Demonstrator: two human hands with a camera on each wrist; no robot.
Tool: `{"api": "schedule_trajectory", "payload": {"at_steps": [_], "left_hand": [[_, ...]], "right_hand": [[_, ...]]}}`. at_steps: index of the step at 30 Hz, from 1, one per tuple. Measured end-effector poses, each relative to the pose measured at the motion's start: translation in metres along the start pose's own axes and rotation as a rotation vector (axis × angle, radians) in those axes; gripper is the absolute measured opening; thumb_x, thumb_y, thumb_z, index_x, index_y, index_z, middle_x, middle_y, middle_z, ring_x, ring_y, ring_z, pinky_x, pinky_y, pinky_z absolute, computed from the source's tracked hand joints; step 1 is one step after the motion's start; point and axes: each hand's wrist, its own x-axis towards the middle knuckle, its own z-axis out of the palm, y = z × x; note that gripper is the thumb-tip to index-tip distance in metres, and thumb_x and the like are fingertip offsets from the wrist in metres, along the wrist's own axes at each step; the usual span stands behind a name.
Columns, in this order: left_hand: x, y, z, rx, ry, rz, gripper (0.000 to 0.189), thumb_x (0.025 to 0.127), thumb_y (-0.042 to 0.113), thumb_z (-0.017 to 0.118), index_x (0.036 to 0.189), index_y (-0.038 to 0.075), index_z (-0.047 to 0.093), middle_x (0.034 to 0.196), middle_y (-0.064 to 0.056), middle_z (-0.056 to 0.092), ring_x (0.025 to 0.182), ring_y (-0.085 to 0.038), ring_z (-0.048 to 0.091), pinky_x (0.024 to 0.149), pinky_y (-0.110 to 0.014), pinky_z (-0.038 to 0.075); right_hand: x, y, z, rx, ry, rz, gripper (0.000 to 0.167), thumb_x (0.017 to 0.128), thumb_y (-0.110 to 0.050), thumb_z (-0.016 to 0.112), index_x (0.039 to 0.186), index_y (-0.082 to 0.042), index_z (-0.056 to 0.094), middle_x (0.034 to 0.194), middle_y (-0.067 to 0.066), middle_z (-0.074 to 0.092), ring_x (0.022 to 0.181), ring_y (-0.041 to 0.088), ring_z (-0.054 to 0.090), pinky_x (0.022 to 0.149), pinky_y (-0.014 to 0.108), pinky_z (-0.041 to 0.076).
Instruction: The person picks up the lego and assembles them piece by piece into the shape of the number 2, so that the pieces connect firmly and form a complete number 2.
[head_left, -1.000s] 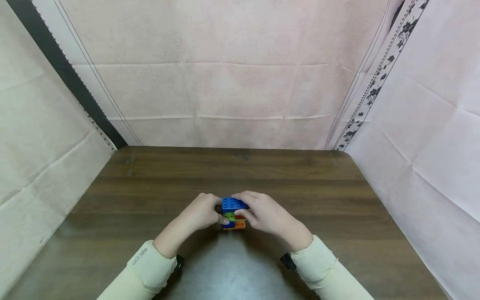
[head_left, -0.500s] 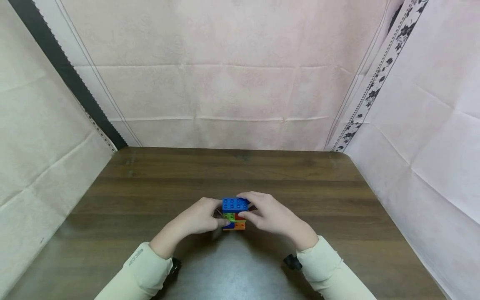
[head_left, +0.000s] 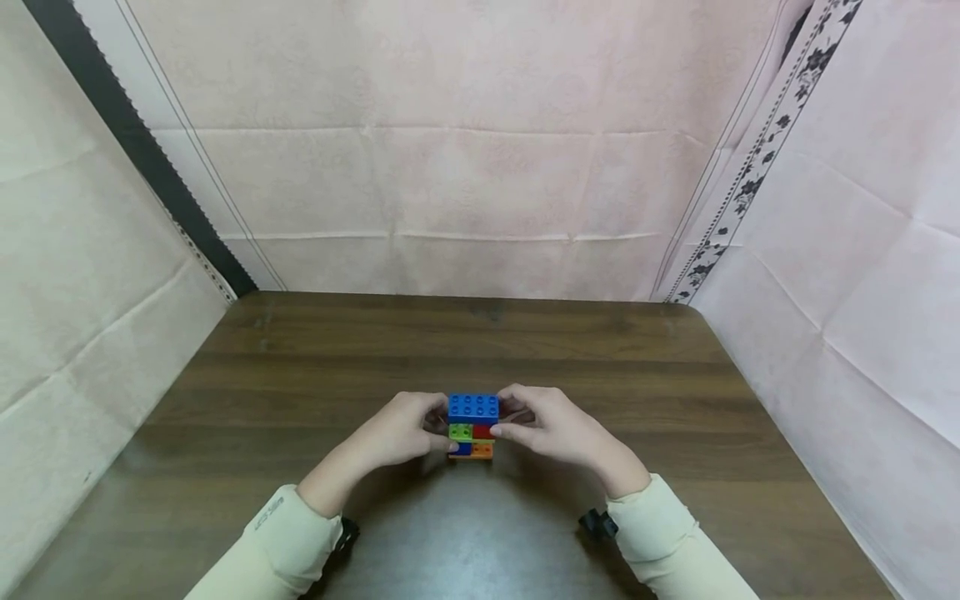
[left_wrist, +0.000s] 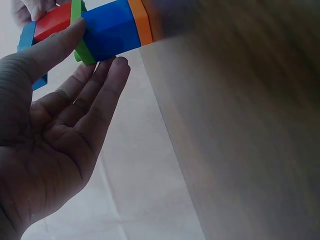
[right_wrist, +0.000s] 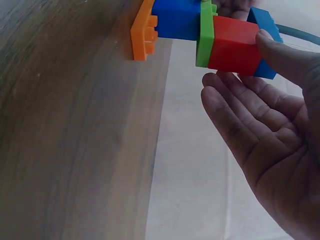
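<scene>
A small tower of toy building bricks stands upright at the middle of the table. From the bottom it has an orange plate (right_wrist: pixel 142 32), a blue brick (left_wrist: pixel 111 30), a green plate (right_wrist: pixel 205 37), a red brick (right_wrist: pixel 234 45) and a studded blue plate (head_left: pixel 473 408) on top. My left hand (head_left: pixel 397 429) holds the tower's left side, its thumb by the lower blue brick and green plate, the other fingers behind. On the right side, my right hand (head_left: pixel 562 429) has its thumb at the red brick and its fingers reaching round the back.
The wooden table (head_left: pixel 480 342) runs back to a pale cloth backdrop (head_left: pixel 465 183). More cloth hangs at the left (head_left: pixel 82 333) and right (head_left: pixel 847 275). Dark wrist-worn cameras show under both pale sleeves (head_left: pixel 285 533).
My right hand has slid rightward off the top of the blue plate to the tower's right side, so all its studs show. My left hand stays at the left side.
</scene>
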Motion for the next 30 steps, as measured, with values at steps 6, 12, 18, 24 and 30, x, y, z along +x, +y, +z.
{"api": "schedule_trajectory", "payload": {"at_steps": [6,12,18,24,30], "left_hand": [[0.004,0.0,-0.001,-0.001,0.005,-0.005,0.022,0.086,0.024,0.082,0.102,0.015,0.069,0.091,0.007,0.069,0.084,-0.008,0.066,0.079,-0.032,0.057],[0.005,0.001,-0.001,-0.028,0.004,-0.02,0.029,0.087,0.028,0.081,0.107,0.012,0.069,0.092,0.005,0.068,0.085,-0.011,0.064,0.078,-0.034,0.056],[0.005,0.003,-0.001,-0.074,-0.008,-0.037,0.035,0.088,0.032,0.08,0.113,0.011,0.068,0.099,0.002,0.069,0.089,-0.012,0.065,0.082,-0.036,0.056],[0.008,0.006,0.0,-0.066,-0.031,-0.041,0.032,0.088,0.034,0.079,0.11,0.012,0.07,0.096,0.005,0.069,0.088,-0.012,0.064,0.082,-0.037,0.055],[0.011,0.008,0.004,-0.052,-0.056,-0.04,0.032,0.089,0.033,0.078,0.11,0.01,0.071,0.096,0.004,0.07,0.087,-0.011,0.066,0.084,-0.038,0.056]], "right_hand": [[0.002,0.004,-0.003,-0.013,0.023,0.01,0.03,0.095,-0.031,0.071,0.121,-0.018,0.064,0.108,-0.009,0.07,0.098,0.008,0.066,0.088,0.034,0.055],[0.006,0.011,-0.007,-0.023,0.04,0.044,0.031,0.096,-0.036,0.069,0.122,-0.018,0.065,0.106,-0.011,0.069,0.097,0.006,0.065,0.087,0.031,0.055],[0.007,0.021,-0.009,0.003,0.047,0.079,0.03,0.098,-0.038,0.067,0.12,-0.018,0.067,0.103,-0.01,0.069,0.095,0.01,0.065,0.085,0.031,0.055],[0.006,0.027,-0.01,0.063,0.051,0.14,0.029,0.097,-0.039,0.067,0.119,-0.019,0.068,0.101,-0.007,0.069,0.093,0.014,0.064,0.083,0.033,0.055],[0.006,0.033,-0.01,0.122,0.014,0.152,0.03,0.098,-0.038,0.066,0.118,-0.016,0.068,0.099,-0.002,0.07,0.091,0.026,0.066,0.082,0.04,0.057]]}}
